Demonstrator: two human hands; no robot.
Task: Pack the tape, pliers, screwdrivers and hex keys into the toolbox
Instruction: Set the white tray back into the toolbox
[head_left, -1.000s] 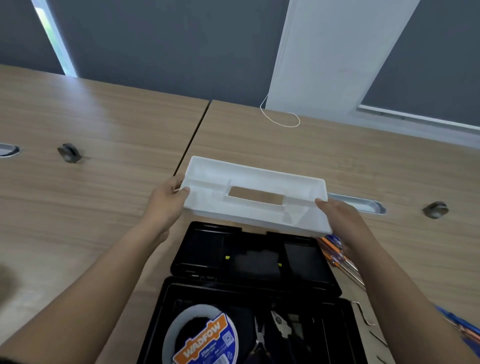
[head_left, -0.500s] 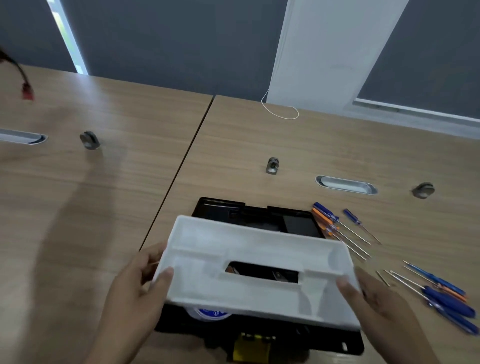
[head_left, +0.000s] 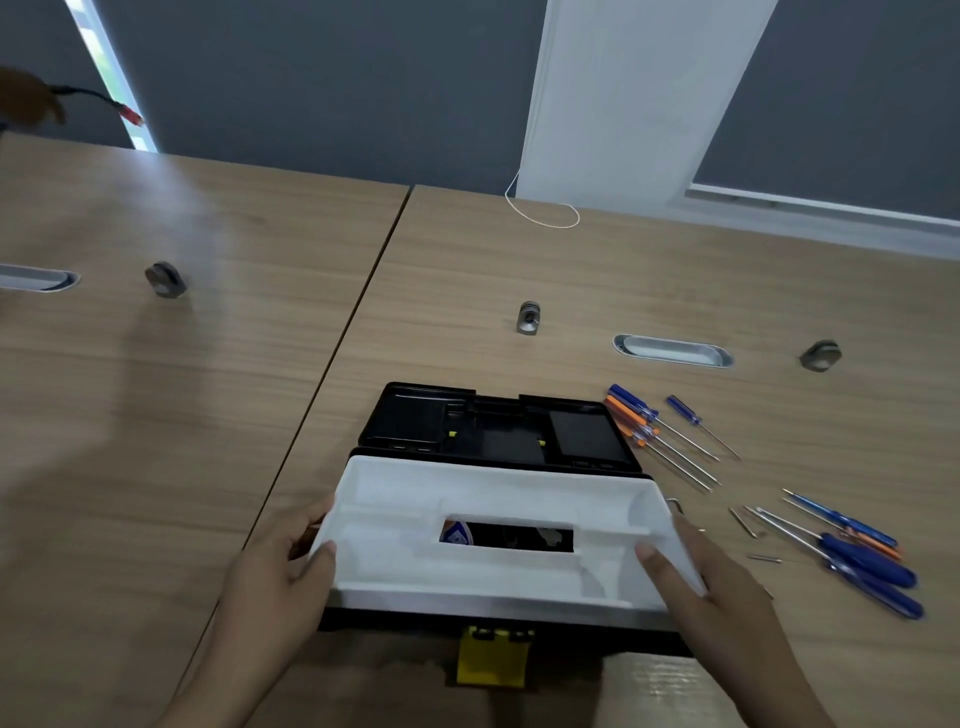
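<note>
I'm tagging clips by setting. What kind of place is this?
Probably an office: wood-grain desks pushed together, a metal cable grommet set in the top, and roller blinds with a pull cord behind.

A wooden table (head_left: 467, 270) made of two tops meeting at a dark seam carries an open black toolbox (head_left: 498, 431) near its front edge. Right of the box lie blue and orange screwdrivers (head_left: 660, 431) in one bunch, more screwdrivers (head_left: 857, 556) nearer the front, and small hex keys (head_left: 748, 522) between them. A white cord (head_left: 543, 215) loops at the back
</note>
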